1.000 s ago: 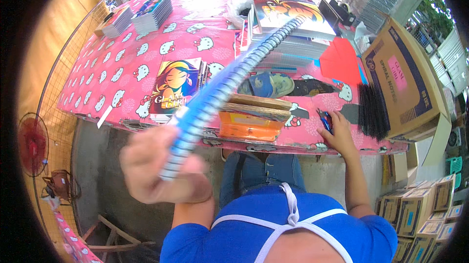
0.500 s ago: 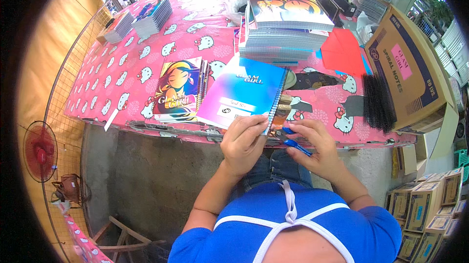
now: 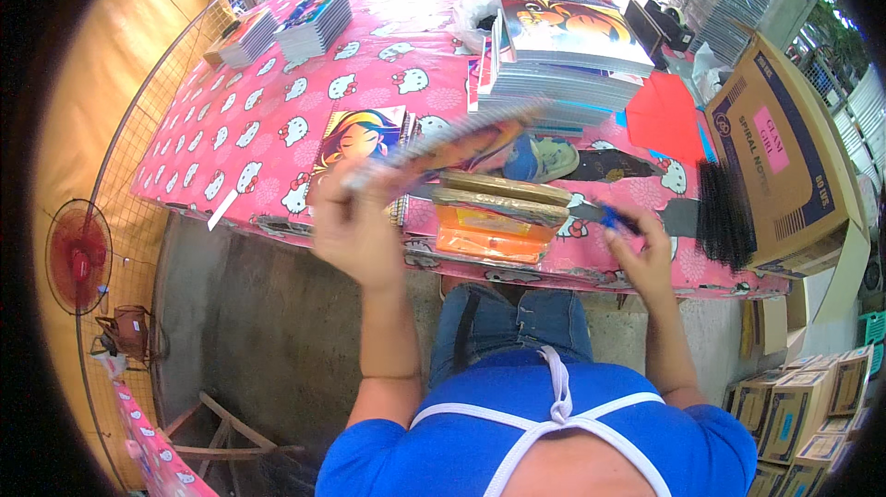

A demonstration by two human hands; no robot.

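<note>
The left hand (image 3: 355, 220) grips a blurred spiral notebook (image 3: 452, 146), raised over the pink surface (image 3: 277, 128). At 3 o'clock, right hand (image 3: 641, 248) fingers close on a blue pen (image 3: 611, 217); the cardboard box's (image 3: 784, 155) contents are hidden.

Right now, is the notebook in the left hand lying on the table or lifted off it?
Lifted: the left hand holds the notebook in the air, blurred, above the table.

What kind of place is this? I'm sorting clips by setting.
Probably a small notebook-binding or stationery workshop, partly open to the outdoors. Stacks of notebooks cover a table, binding coils lie near the right hand, and cartons stand alongside.
</note>
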